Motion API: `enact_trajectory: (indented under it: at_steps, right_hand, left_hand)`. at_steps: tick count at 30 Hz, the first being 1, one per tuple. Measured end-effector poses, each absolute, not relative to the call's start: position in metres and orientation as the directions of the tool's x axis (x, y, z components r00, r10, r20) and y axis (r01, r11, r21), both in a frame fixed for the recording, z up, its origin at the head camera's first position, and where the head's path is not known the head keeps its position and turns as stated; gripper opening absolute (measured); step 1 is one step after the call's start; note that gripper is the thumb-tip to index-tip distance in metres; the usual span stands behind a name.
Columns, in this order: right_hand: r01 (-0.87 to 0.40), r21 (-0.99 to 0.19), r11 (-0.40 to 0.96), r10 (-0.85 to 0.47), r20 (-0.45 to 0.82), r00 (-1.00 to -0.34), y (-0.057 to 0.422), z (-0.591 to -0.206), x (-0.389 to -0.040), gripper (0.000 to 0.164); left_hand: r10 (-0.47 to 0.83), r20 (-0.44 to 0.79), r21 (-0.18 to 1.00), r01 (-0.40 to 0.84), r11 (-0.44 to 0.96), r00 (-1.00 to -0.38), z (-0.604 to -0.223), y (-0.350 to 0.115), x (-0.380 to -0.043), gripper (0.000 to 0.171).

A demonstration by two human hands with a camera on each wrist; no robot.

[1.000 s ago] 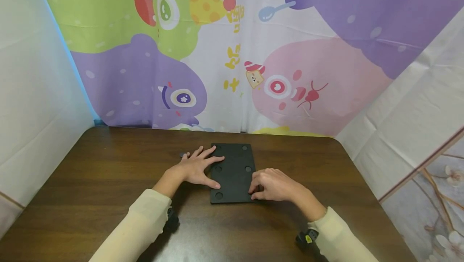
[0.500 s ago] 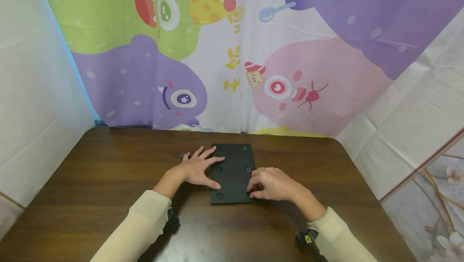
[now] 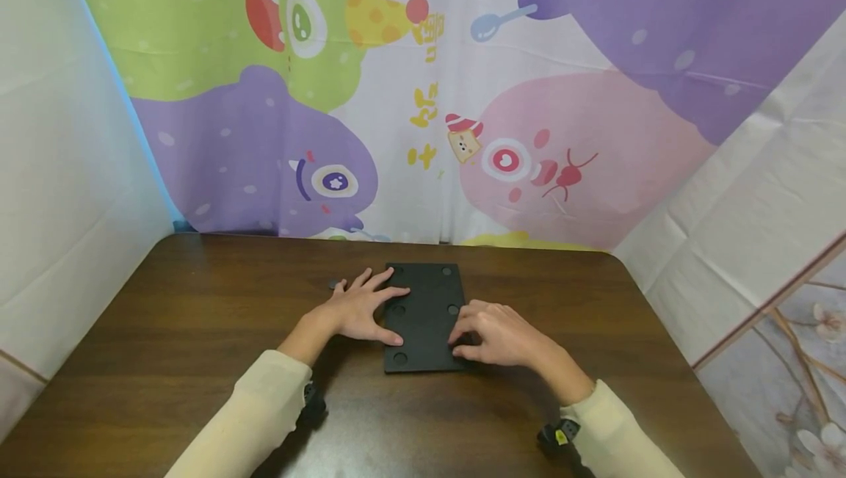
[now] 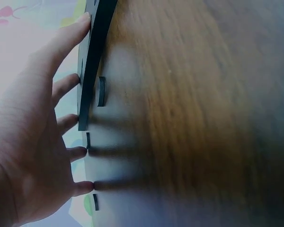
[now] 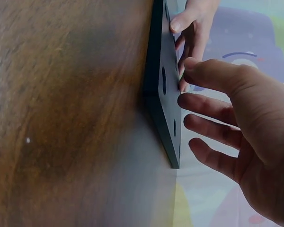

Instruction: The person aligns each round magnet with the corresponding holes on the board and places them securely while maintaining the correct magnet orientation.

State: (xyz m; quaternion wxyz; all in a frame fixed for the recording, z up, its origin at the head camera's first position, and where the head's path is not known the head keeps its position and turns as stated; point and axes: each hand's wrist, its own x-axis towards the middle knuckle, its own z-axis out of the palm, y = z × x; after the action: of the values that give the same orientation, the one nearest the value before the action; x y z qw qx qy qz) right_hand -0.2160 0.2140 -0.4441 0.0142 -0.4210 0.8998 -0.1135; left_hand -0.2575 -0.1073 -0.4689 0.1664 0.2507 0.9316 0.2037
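A flat black board (image 3: 428, 327) with several round recesses lies on the brown wooden table. My left hand (image 3: 357, 313) is spread over its left side, with the thumb and two fingertips on the board; the other fingers reach past the edge toward the table. Over the lower right part of the board is my right hand (image 3: 496, 337), its fingers loosely bent. In the right wrist view these fingers (image 5: 210, 124) stand just off the board with nothing between them. Small thin black pieces (image 4: 102, 91) lie on the table near my left hand.
A small dark piece (image 3: 334, 285) shows beside the left fingertips. The wooden table (image 3: 264, 272) runs back to a cartoon-printed curtain (image 3: 410, 192). White cloth hangs at the left (image 3: 79, 169), and more cloth is at the right. Each wrist wears a small black camera (image 3: 558, 434).
My right fingers and thumb have spread slightly apart and shifted a little at the board's lower right. My left hand and the board stay put.
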Motion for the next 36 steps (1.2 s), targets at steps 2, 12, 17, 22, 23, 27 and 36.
enact_trajectory:
  at_steps: [2,12,17,22,23,27,36]
  right_hand:
    - [-0.755,-0.215,0.619,-0.758,0.086,-0.646,0.215,-0.446,-0.216,0.012]
    - [-0.742,-0.241,0.625,-0.741,0.115,-0.661,0.219,-0.451,-0.218,0.014]
    - [-0.725,-0.234,0.647,-0.725,0.106,-0.681,0.221,-0.454,-0.219,0.015]
    - [-0.716,-0.235,0.657,-0.711,0.121,-0.692,0.223,-0.456,-0.22,0.015]
    - [-0.715,-0.236,0.658,-0.709,0.124,-0.694,0.223,-0.457,-0.22,0.015]
    - [-0.707,-0.233,0.668,-0.698,0.134,-0.704,0.223,-0.458,-0.22,0.016]
    - [-0.693,-0.233,0.682,-0.679,0.151,-0.719,0.222,-0.459,-0.221,0.027]
  left_hand:
    - [0.536,-0.206,0.46,0.402,0.792,-0.819,-0.469,-0.108,-0.257,0.097]
    - [0.52,-0.177,0.464,0.395,0.793,-0.835,-0.467,-0.109,-0.256,0.092]
    - [0.517,-0.154,0.46,0.402,0.792,-0.842,-0.466,-0.11,-0.253,0.091]
    - [0.516,-0.153,0.462,0.401,0.791,-0.843,-0.466,-0.115,-0.249,0.09]
    - [0.517,-0.149,0.461,0.403,0.79,-0.843,-0.465,-0.116,-0.248,0.09]
    - [0.518,-0.14,0.462,0.407,0.788,-0.844,-0.465,-0.12,-0.245,0.09]
    - [0.518,-0.09,0.448,0.43,0.783,-0.85,-0.47,-0.126,-0.241,0.089]
